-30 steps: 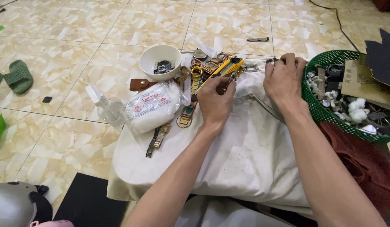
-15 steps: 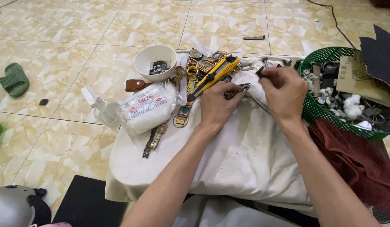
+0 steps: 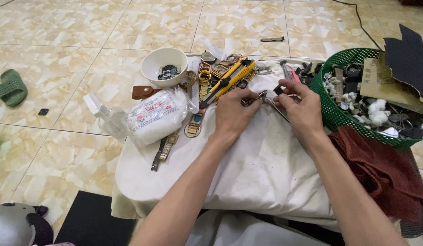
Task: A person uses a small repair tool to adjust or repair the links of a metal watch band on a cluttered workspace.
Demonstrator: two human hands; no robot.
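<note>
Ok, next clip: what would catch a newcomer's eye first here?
Two bare hands meet mid-frame over a white cloth: the left hand pinches a small metal watch part, the right hand works a thin metal tool against it. Behind lie a yellow utility knife and, at right, a crammed green basket.

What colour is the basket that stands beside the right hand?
The basket is green, with a mesh wall. The head view shows it best.

Single head-worn view, looking steeply down and forward from close above onto a cloth-covered worktop [image 3: 266, 168], tiled floor [image 3: 84, 27] beyond; no second view.
</note>
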